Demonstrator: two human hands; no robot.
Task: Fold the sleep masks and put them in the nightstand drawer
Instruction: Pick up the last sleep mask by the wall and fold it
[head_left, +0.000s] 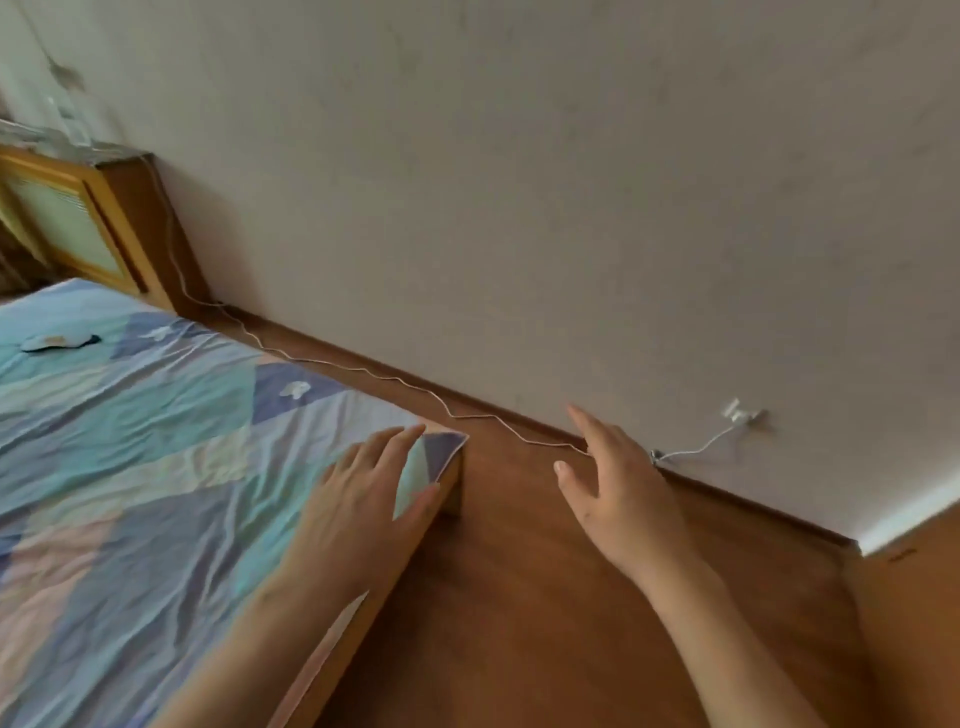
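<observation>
A pale sleep mask (54, 343) with a dark edge lies on the bed's patchwork sheet (130, 441) at the far left. My left hand (358, 499) hovers over the bed's near corner, fingers spread, holding nothing. Over the wooden floor to the right, my right hand (618, 488) is also empty, with its fingers apart. Both hands are far from the mask. A wooden cabinet (104, 223), possibly the nightstand, stands beyond the bed at the upper left; no drawer is visible.
A white cable (363, 370) runs along the floor by the wall to a plug at a wall socket (740, 414). Brown wooden floor (519, 597) lies between the bed and the wall. The bed's wooden frame (452, 493) shows at the corner.
</observation>
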